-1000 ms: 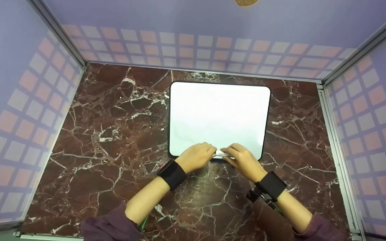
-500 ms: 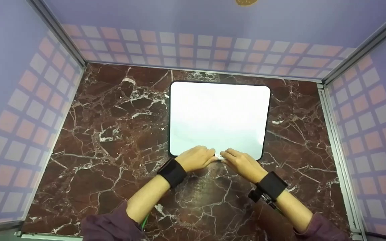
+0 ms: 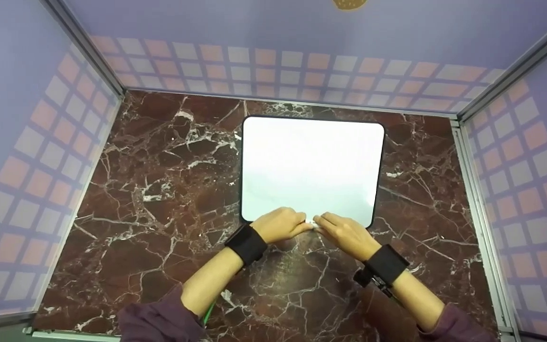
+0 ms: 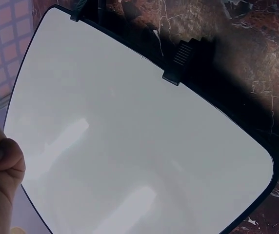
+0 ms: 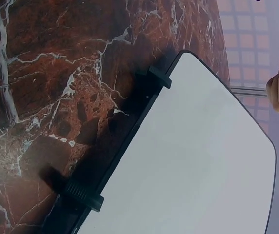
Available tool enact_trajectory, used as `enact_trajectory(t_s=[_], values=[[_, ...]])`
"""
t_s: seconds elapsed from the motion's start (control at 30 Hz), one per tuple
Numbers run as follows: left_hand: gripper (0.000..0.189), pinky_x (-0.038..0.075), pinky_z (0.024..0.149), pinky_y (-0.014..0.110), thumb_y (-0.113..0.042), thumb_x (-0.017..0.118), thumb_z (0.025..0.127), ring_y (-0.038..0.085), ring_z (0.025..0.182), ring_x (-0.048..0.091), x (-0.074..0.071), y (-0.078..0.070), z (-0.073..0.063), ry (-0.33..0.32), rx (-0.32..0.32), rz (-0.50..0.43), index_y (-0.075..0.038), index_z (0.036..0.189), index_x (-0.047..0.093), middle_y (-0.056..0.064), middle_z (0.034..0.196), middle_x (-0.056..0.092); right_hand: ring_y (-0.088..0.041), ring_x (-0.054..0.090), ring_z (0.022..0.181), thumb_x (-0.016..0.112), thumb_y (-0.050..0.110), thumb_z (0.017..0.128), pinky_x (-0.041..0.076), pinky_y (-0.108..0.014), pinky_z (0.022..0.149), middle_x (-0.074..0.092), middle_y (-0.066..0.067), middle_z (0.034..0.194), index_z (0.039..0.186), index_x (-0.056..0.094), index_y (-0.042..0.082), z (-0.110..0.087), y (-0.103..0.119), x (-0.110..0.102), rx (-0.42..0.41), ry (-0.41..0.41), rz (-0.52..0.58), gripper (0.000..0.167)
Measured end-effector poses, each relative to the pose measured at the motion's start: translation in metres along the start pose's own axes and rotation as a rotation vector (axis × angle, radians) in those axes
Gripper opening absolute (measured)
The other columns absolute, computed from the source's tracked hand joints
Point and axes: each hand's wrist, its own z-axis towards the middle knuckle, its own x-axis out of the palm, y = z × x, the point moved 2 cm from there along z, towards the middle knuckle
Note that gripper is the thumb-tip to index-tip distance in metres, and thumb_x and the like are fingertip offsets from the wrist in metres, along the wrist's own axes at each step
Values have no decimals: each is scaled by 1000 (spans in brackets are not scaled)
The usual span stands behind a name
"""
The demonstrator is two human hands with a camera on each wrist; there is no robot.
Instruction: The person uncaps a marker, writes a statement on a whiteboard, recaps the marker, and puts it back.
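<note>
Left hand (image 3: 280, 225) and right hand (image 3: 348, 236) are holding a white object (image 3: 312, 225), a whiteboard (image 3: 311, 166) lying toward the worktop's (image 3: 126, 266) far edge.

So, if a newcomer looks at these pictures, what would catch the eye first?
Probably the bright white board, a little right of centre on the dark-red marbled table. Next come the left hand and right hand, close together at the board's near edge, a small white object between them. Behind, squares pattern the lilac wall.

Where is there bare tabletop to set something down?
Bare tabletop lies between the left wall and whiteboard, and, narrower, between whiteboard and right wall. Crowded: around the whiteboard's near edge, with left hand, right hand and small white item.
</note>
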Motion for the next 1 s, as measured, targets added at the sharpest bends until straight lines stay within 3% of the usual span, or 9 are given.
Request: enact_trajectory(t_s=[0.33, 0.67, 1.0], values=[[43, 23, 46, 16, -38, 45, 94, 7, 47, 32, 3, 1, 2, 15, -44, -15, -7, 66, 53, -7, 54, 34, -11, 60, 63, 60, 18, 86, 53, -16, 55, 64, -5, 84, 102, 64, 2, -2, 0, 1, -28, -19, -50, 23], [44, 19, 44, 15, -41, 47, 93, 6, 45, 30, 1, 1, 5, 4, -77, -29, -12, 60, 45, -8, 52, 33, -13, 60, 63, 63, 17, 84, 54, -18, 55, 63, -6, 85, 103, 64, 0, -3, -2, 1, -54, -54, -76, 26], [50, 19, 43, 14, -50, 50, 89, 5, 41, 27, 0, 1, 8, -2, -124, -28, -16, 53, 38, -9, 47, 31, -13, 59, 63, 53, 21, 91, 54, -18, 55, 62, -6, 84, 103, 63, 0, -8, -3, 0, -42, -58, -81, 26]])
